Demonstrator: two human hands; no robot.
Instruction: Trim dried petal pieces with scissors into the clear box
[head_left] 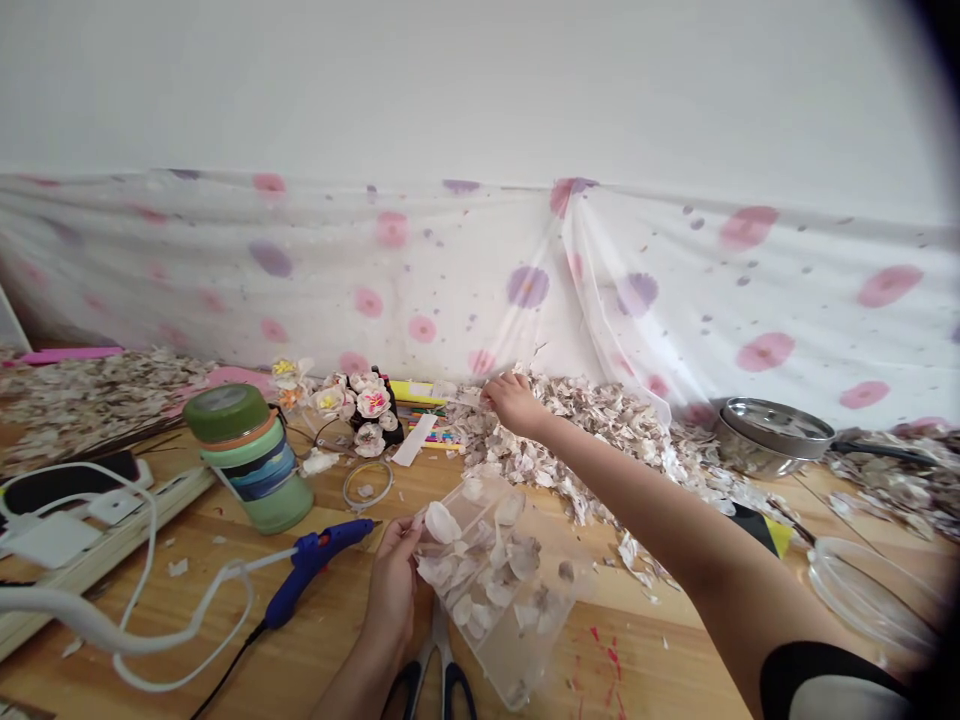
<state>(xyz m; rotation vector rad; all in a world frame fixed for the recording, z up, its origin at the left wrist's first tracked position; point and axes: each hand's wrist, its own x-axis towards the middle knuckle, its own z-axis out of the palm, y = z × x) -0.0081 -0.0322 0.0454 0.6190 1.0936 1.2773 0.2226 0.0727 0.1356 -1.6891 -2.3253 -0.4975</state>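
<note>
My left hand (394, 575) is closed on the left edge of a clear plastic compartment box (517, 640). Thin whitish flakes (499, 590), like dried petals or shell pieces, lie in the box. One larger rounded white piece (441, 522) is beside my left fingertips. My right arm stretches forward, and my right hand (516, 402) is at the back edge of a heap of similar flakes (592, 430). Its fingers are curled; what they hold is too small to make out. Below the box lie scissors (433, 660) with dark handles, partly hidden by it.
Left of my hand lie a blue glue gun (319, 565), white cables and a power strip (112, 550). A green jar (251, 460) stands behind, near flake flowers (360, 405). A lidded pan (772, 437) and a clear round dish (870, 590) are at right.
</note>
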